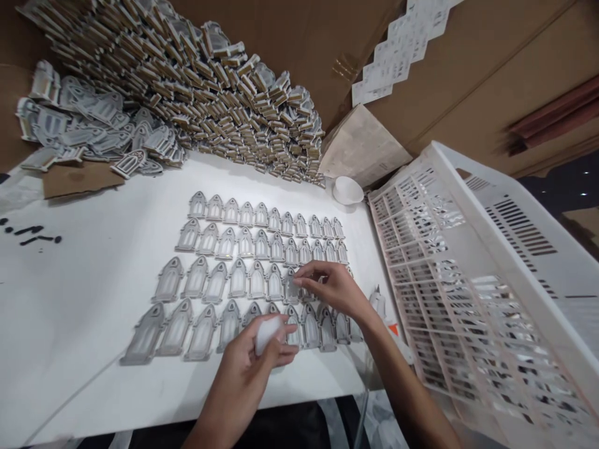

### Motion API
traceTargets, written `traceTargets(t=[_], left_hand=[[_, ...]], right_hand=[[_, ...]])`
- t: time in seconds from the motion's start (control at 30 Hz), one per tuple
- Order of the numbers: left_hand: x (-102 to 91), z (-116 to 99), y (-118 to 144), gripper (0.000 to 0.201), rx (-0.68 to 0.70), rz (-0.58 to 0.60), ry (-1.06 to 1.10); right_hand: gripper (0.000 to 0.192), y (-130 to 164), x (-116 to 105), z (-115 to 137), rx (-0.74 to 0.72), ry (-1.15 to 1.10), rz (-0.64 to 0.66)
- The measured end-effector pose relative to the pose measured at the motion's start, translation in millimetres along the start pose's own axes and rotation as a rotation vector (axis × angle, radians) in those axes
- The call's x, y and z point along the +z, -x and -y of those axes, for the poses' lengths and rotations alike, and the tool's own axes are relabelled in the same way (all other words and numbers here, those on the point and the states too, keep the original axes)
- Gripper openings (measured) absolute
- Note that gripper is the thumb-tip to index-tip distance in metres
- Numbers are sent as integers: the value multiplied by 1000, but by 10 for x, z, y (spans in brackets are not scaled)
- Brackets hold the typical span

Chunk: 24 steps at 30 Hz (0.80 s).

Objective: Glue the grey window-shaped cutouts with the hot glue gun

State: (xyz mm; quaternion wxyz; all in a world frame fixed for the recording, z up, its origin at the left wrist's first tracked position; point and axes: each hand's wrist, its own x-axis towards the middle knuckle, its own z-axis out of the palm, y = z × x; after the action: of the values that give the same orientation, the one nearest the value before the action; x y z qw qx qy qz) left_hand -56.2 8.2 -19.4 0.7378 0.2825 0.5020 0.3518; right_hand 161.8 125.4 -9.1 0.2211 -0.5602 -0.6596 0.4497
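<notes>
Left hand (249,357), white piece (266,335) clasped in fingers, is held over near edge of arch-shaped frames (257,280), rowed apart seemingly for access; right hand (333,285) is bent over frames' right half, fingertips' grip cannot be told.

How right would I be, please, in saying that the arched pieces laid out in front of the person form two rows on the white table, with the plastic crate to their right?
Not quite: the head view shows the arched pieces in four rows, not two, on the white table, with the plastic crate to their right.
</notes>
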Motion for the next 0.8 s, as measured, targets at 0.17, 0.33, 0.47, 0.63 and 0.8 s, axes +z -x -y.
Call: traceTargets(t=[0.17, 0.33, 0.47, 0.63, 0.8], left_hand=[[-2, 38, -16, 59, -14, -2, 12], [-17, 58, -26, 55, -13, 9, 16], [-2, 29, -39, 51, -2, 19, -17], [108, 13, -93, 50, -3, 70, -61], [228, 35, -144, 50, -2, 84, -66]], right_hand=[[15, -24, 42, -49, 18, -13, 27], [20, -19, 56, -67, 27, 4, 10], [32, 173, 5, 60, 16, 27, -52], [20, 566, -26, 294, 22, -56, 165], [16, 704, -71, 260, 74, -132, 94]])
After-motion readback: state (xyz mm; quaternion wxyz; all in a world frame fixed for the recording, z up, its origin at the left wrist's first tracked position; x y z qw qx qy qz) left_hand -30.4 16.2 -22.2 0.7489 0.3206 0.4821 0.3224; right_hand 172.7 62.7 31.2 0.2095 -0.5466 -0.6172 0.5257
